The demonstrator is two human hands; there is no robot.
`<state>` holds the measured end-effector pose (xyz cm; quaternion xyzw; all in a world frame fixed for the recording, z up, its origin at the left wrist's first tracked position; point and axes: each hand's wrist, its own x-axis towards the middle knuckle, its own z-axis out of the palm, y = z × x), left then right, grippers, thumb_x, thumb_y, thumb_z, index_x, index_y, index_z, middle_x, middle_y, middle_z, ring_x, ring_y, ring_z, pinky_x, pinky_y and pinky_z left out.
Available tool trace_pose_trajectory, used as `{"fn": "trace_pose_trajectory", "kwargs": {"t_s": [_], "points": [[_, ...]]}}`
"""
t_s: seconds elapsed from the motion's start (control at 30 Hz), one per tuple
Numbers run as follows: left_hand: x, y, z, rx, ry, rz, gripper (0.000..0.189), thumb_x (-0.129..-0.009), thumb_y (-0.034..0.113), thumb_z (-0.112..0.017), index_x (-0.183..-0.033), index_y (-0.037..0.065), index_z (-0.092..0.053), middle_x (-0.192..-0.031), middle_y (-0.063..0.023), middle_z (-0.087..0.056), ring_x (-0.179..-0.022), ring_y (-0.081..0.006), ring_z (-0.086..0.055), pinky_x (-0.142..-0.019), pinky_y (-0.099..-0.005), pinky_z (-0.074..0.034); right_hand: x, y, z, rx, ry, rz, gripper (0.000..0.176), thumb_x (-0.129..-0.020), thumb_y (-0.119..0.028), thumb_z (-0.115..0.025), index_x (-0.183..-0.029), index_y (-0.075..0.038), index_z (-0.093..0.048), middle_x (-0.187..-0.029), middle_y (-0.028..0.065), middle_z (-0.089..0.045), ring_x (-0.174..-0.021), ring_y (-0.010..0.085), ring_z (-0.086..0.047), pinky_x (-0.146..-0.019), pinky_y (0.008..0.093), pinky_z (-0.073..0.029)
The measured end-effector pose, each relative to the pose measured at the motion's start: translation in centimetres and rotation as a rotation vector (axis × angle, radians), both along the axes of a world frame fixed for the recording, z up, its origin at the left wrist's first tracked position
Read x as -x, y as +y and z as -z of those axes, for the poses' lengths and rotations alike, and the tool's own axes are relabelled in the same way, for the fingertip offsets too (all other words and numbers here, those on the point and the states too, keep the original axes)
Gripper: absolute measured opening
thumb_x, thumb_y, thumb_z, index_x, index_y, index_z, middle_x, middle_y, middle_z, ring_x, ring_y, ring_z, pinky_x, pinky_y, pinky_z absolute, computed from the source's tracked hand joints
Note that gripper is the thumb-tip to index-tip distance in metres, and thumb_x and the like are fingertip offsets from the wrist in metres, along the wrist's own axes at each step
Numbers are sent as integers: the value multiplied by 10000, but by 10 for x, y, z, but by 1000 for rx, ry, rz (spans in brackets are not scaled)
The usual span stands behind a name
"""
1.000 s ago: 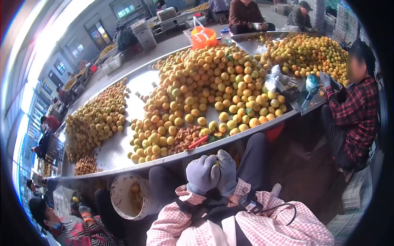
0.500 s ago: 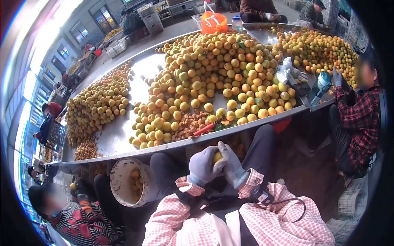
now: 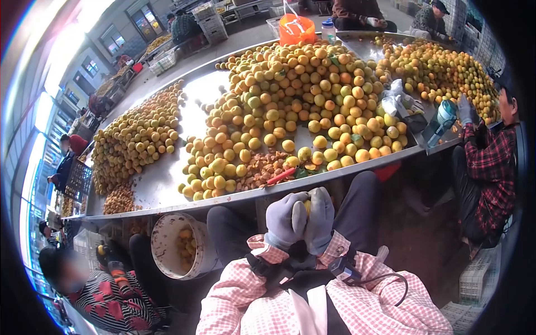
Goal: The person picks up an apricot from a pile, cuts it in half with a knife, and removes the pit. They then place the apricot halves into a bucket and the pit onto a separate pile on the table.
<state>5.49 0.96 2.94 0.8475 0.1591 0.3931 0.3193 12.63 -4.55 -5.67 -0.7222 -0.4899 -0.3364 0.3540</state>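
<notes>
My left hand (image 3: 285, 220) and my right hand (image 3: 320, 219), both in grey gloves, are closed together around an apricot (image 3: 307, 206) in front of my lap. Only a sliver of its yellow skin shows between the fingers. Just beyond them, at the near edge of the metal table (image 3: 158, 195), a red-handled tool (image 3: 281, 176) lies beside a heap of brown pits (image 3: 262, 167). Behind it rises a large pile of yellow-orange apricots (image 3: 290, 84).
A white bucket (image 3: 160, 245) holding fruit stands left of my knees. Co-workers sit at left (image 3: 100, 296) and right (image 3: 491, 173). An orange bucket (image 3: 296, 29), a blue-lidded bottle (image 3: 328, 30), a teal bottle (image 3: 441, 123) and a plastic bag (image 3: 393, 97) are on the table.
My hands have closed further over the apricot, covering more of it. My right hand now stands more upright against the left. The whole view has shifted slightly.
</notes>
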Motion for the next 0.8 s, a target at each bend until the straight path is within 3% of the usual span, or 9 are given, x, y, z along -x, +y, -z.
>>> {"fn": "trace_pose_trajectory", "kwargs": {"t_s": [0.2, 0.23, 0.4, 0.47, 0.53, 0.6, 0.67, 0.7, 0.8], "points": [[-7, -21, 15, 375, -62, -181, 359, -1004, 255, -392, -1003, -14, -630, -893, -111, -665, -809, -169, -626, -763, -289, -491, -4, -5, 16, 45, 145, -161, 466, -808, 56, -627, -1238, -9, -460, -1106, 197, -529, -957, 349, -587, -726, 367, -565], [-2, -21, 14, 693, -204, -75, 379, -1016, 264, -372, -1011, -15, -629, -907, -94, -658, -825, -136, -596, -783, -282, -482, -6, -2, 23, -27, 280, -198, 447, -808, 51, -628, -1223, 9, -468, -1115, 199, -533, -944, 341, -590, -732, 362, -555], [0, -21, 38, 673, -122, -119, 342, -1008, 259, -402, -1064, 7, -627, -936, -114, -671, -855, -165, -631, -793, -286, -488, 3, 0, 42, 5, 430, -83, 420, -846, -48, -646, -1223, 48, -488, -1060, 200, -562, -860, 311, -584, -705, 358, -513], [1, -17, 39, 623, -40, -120, 329, -1002, 257, -421, -1087, 15, -626, -952, -120, -675, -874, -175, -641, -800, -288, -489, -10, -2, 36, -85, 651, -259, 340, -910, -174, -615, -1179, 11, -521, -984, 143, -588, -817, 276, -592, -670, 339, -509], [4, -12, 33, 558, 130, -125, 306, -984, 247, -467, -1146, 31, -612, -977, -129, -678, -903, -190, -651, -811, -291, -490, -20, -7, 0, -286, 1989, -695, 299, -953, -298, -564, -1102, -39, -551, -922, 90, -601, -775, 222, -599, -630, 331, -501], [5, 0, 48, 743, 33, -80, 305, -952, 226, -546, -1193, 45, -585, -976, -116, -677, -861, -178, -647, -774, -292, -496, -26, -16, -10, -300, 2100, -704, 316, -961, -390, -529, -1050, -88, -564, -909, 65, -616, -767, 178, -606, -646, 321, -507], [16, 20, 38, 899, -7, -60, 290, -941, 220, -569, -1170, 44, -593, -961, -99, -670, -844, -145, -629, -755, -282, -491, -43, -25, -2, -397, 2618, -872, 418, -983, -420, -456, -1139, -42, -544, -1002, 102, -613, -865, 218, -605, -730, 311, -518], [19, 33, 35, 741, 33, -131, 286, -936, 221, -578, -1156, 38, -595, -940, -100, -662, -822, -152, -624, -747, -285, -489, -50, -25, 3, -462, 2650, -1104, 446, -981, -423, -446, -1187, -36, -528, -1103, 145, -603, -962, 270, -606, -789, 367, -537], [17, 63, 21, 143, 160, -283, 288, -890, 202, -618, -1131, 45, -596, -877, -120, -633, -809, -263, -618, -740, -349, -489, -58, -31, -25, -463, 2669, -1210, 438, -973, -396, -485, -1233, -44, -506, -1162, 134, -587, -1040, 282, -601, -875, 378, -522]]}}
